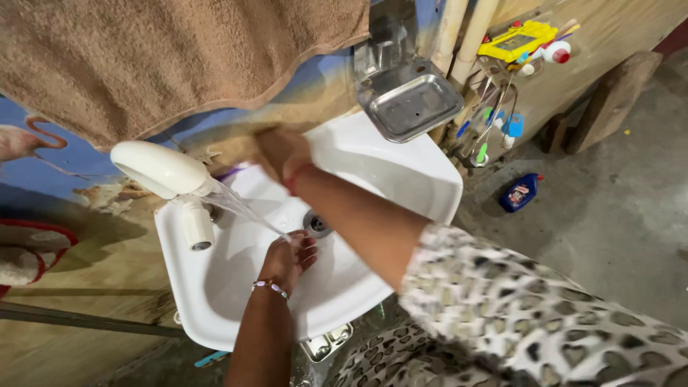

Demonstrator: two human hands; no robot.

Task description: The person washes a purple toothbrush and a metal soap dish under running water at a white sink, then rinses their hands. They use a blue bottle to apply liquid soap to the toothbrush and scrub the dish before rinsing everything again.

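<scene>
Leopard-print sleeve (516, 308) fills the lower right, closest to the lens, on the right arm. Right hand (281, 152) reaches across the white sink (401, 172) to its far rim by the wall; blurred, cannot tell whether the fingers are closed on anything. Left hand (290, 256), beaded bracelet (270, 287) at the wrist, sits over the basin with fingers loosely open, holding nothing, under the water stream (247, 211). Stream runs slantwise from the white plastic tap (161, 168) down toward the metal drain (316, 223), just beside the left fingertips. Basin holds only running water.

Brown towel (165, 57) hangs above the tap, over a painted wall (43, 179) in blue and tan. Steel soap dish (410, 104) is mounted at the sink's far right corner, tray bare. Right of it, a wall rack (491, 122) holds toothbrushes and small tools; yellow flat item (517, 39) above. Floor (616, 208) is grey concrete; a blue bottle (519, 192) lies on it near the sink.
</scene>
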